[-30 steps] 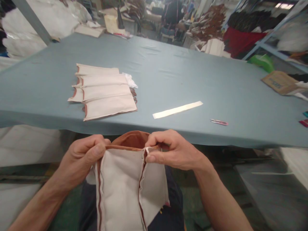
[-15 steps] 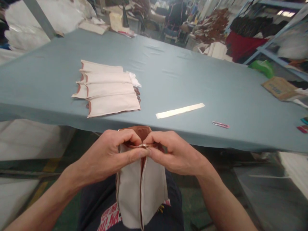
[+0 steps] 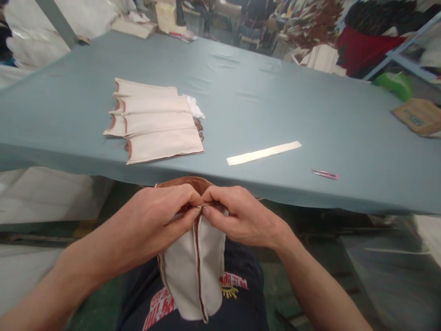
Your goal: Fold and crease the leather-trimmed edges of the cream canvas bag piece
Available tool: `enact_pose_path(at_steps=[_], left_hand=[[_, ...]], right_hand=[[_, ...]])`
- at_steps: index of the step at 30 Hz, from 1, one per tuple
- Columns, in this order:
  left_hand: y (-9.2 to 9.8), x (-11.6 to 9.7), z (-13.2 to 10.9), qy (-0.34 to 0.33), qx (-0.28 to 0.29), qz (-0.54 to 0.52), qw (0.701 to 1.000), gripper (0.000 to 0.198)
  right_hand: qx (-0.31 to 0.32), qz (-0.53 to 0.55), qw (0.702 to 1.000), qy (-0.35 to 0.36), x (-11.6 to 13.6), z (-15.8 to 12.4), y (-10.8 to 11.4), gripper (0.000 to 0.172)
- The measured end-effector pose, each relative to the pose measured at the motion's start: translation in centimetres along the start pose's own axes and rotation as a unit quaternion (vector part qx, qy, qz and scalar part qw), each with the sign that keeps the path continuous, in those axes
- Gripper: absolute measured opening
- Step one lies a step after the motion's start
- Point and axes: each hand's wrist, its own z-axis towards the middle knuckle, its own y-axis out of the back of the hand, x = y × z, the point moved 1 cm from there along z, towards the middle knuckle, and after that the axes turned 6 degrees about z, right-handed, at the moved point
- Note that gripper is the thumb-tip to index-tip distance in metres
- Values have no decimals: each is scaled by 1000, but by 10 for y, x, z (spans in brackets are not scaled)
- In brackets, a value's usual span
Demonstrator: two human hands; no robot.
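Note:
Between my two hands hangs a cream fabric pouch (image 3: 184,271) with a brown inside and a brown-edged seam running down its front. My left hand (image 3: 165,216) pinches its top rim just left of the seam. On the other side of that seam, my right hand (image 3: 237,214) grips the same rim between thumb and bent fingers. The fingertips of both hands nearly meet at the seam's top end. Behind them the brown far rim of the pouch stands open. The lower part hangs in front of a dark printed garment.
On the blue-green table (image 3: 275,101) lie several overlapping cream pieces with brown edges (image 3: 161,124), a pale strip (image 3: 263,153) and pink-handled thread snips (image 3: 325,174). A brown cardboard piece (image 3: 418,117) and a green object (image 3: 396,86) sit at the right. A person (image 3: 257,14) is in the background.
The pouch's rim has spread wider to the left, and its lower end has swung slightly. Both hands keep their pinch at the seam. The view has shifted slightly.

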Motion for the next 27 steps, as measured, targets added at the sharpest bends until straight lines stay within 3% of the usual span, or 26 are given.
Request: enact_pose_path(at_steps=[3,6,14,17,21,24,27], left_hand=[[-2,-4,-3,-87,-53,105,989,32],[-7,-2,-5,-130,-77,166,975,37],[-12,18,-21,-182,-70,165,967,23],[-14,25,-26,-198,-64,164,964,24],[-16,28,-28,-219,-59,157,961,24],[-13,25,-27,-223,-66,165,959,24],[-11,24,-27,-221,-82,160,959,24]], right_hand=[[-7,15,1000,-11,-1,1,-1,9],[-3,-6,1000,-14,-1,3,-3,12],[49,94,993,-45,-8,12,-5,11],[85,212,970,-78,-18,14,-12,8],[115,364,915,-134,-33,11,-23,18],[108,406,897,-137,-39,8,-27,21],[97,423,890,-139,-38,8,-30,39]])
